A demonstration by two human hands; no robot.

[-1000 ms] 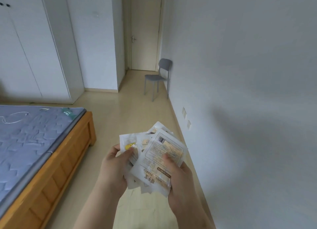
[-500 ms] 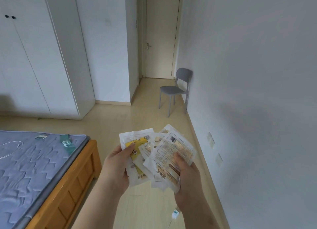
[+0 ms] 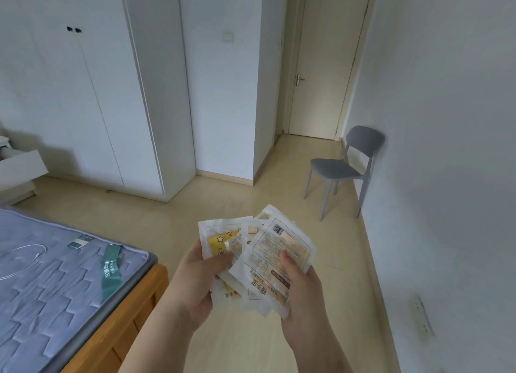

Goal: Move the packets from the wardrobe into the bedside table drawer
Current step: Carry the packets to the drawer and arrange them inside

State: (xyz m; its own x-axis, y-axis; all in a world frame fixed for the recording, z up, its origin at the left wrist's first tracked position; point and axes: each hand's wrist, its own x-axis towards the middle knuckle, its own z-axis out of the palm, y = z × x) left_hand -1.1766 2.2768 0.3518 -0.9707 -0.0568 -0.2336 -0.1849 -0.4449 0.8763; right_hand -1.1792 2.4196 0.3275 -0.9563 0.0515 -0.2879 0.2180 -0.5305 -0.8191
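In the head view, both hands hold a fanned bundle of packets point(image 3: 275, 244) in the air, just to the right of the bed point(image 3: 55, 294). The left hand point(image 3: 195, 283) pinches the left packets with its thumb on top. The right hand point(image 3: 303, 291) grips the front packet in the same way. Beyond the bed stand the wardrobe point(image 3: 83, 99), doors closed, and the white bedside table point(image 3: 16, 174).

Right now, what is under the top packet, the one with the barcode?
Other packets fan out from under the top packet, one of them a yellow-printed packet. Where it overlaps them they are hidden, so their count is unclear.
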